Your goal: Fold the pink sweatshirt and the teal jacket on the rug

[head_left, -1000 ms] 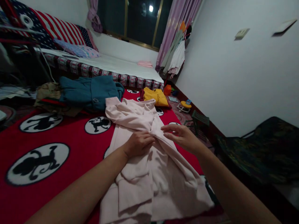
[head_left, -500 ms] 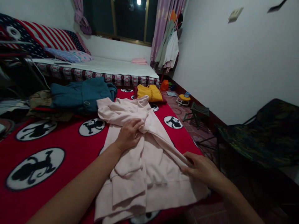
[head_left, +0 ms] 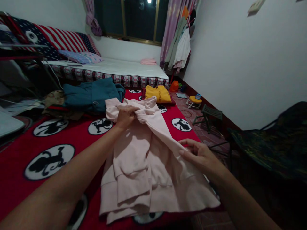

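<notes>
A pale pink sweatshirt (head_left: 134,153) lies partly folded on a red blanket (head_left: 14,172) printed with black monkey figures in white ovals. My left hand (head_left: 126,116) is closed on the sweatshirt's cloth near the collar; the tips of its fingers are hidden in the fabric. At the right edge of the garment, my right hand (head_left: 195,153) pinches the side between thumb and fingers and lifts it a little off the blanket. One sleeve lies down the middle of the sweatshirt, its cuff close to the hem.
Behind the sweatshirt lie a folded teal coat (head_left: 96,95) and a folded yellow garment (head_left: 158,94). A bed (head_left: 112,67) stands under the window. To the right are a yellow-topped stool (head_left: 194,99), a folding stool (head_left: 209,115) and a camouflage folding chair (head_left: 275,143).
My left hand has moved up the sweatshirt toward the collar. My right hand has risen along the right edge, lifting that side. The camera view has shifted slightly.
</notes>
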The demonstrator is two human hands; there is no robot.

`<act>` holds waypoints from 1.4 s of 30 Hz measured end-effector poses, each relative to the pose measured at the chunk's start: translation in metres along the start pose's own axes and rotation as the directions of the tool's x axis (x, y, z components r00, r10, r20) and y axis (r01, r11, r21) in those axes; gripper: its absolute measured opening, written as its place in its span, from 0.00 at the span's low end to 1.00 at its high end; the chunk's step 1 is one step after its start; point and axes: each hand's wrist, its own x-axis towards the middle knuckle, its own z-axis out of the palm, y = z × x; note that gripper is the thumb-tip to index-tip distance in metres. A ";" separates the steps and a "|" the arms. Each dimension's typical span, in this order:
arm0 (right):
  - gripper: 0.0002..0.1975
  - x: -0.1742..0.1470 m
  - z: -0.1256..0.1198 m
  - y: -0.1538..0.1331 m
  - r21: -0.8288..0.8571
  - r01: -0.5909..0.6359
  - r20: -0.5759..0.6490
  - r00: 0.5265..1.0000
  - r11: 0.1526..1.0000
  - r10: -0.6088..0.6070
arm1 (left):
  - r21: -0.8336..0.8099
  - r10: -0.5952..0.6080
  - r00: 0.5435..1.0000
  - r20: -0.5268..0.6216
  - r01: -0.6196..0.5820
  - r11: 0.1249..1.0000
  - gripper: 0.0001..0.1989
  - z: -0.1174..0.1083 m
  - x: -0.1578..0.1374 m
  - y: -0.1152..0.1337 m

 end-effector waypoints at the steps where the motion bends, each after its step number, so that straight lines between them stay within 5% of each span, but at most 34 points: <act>1: 0.20 0.002 0.011 -0.002 0.033 0.032 0.021 0.999 0.999 -0.032 | 0.003 -0.008 1.000 -0.013 0.008 1.000 0.18 -0.004 0.008 -0.003; 6: 0.22 0.012 0.065 0.007 0.124 0.094 0.160 0.981 0.988 -0.114 | 0.034 -0.037 0.999 -0.014 0.037 0.999 0.18 -0.015 0.025 -0.017; 10: 0.21 0.013 0.082 0.015 0.017 0.230 0.314 0.923 0.973 -0.224 | 0.075 -0.066 0.997 0.030 0.064 0.995 0.19 -0.016 0.019 -0.030; 14: 0.22 0.018 0.082 0.021 -0.384 0.582 0.338 0.811 0.717 -0.477 | 0.120 -0.104 0.994 0.041 0.098 0.988 0.20 -0.014 0.014 -0.037; 17: 0.28 0.021 0.083 0.029 -0.534 0.652 0.535 0.753 0.538 -0.382 | 0.193 -0.149 0.986 0.073 0.133 0.972 0.18 -0.015 0.016 -0.034; 22: 0.25 0.022 0.089 0.035 -0.537 0.635 0.556 0.762 0.555 -0.333 | 0.317 -0.189 0.968 0.165 0.129 0.940 0.14 -0.018 0.025 -0.010; 27: 0.13 0.042 0.085 0.028 -0.413 0.678 0.494 0.728 0.608 -0.475 | 0.196 0.010 0.994 0.105 -0.030 0.980 0.13 -0.003 0.007 0.034; 32: 0.12 0.125 0.051 0.002 -0.349 0.488 0.134 0.871 0.800 -0.473 | 0.240 0.129 0.966 0.225 -0.184 0.953 0.04 0.037 -0.038 0.052; 37: 0.15 0.250 0.017 -0.034 -0.514 0.438 -0.096 0.825 0.738 -0.557 | 0.291 0.169 0.967 0.189 -0.219 0.931 0.05 0.058 -0.052 0.046; 42: 0.26 0.327 0.013 -0.053 -0.658 0.283 -0.129 0.871 0.698 -0.474 | 0.252 0.188 0.974 0.129 -0.215 0.944 0.06 0.061 -0.053 0.043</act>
